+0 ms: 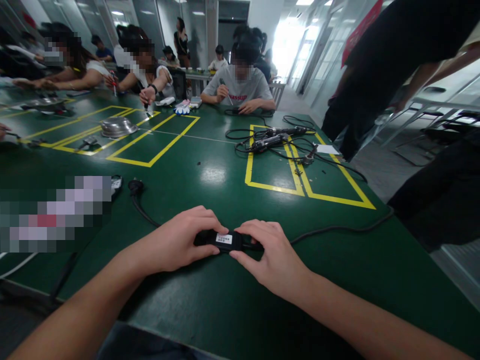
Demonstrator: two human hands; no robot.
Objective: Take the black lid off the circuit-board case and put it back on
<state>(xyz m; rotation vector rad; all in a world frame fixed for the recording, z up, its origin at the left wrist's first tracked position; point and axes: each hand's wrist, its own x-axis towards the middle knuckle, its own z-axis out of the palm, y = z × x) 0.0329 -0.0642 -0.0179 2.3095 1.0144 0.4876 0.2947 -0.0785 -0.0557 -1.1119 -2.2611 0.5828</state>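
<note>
A small black device with a white label lies on the green table in front of me. My left hand grips its left end with curled fingers. My right hand pinches its right end, thumb below and fingers above. A black cable runs from the device's right side toward the table's right edge. Another black cable with a plug trails off to the left behind my left hand.
Yellow tape outlines mark the table. Black handheld tools with tangled cords lie in the outline ahead. A metal dish sits far left. Several seated people work at the far side. A person in black stands at the right edge.
</note>
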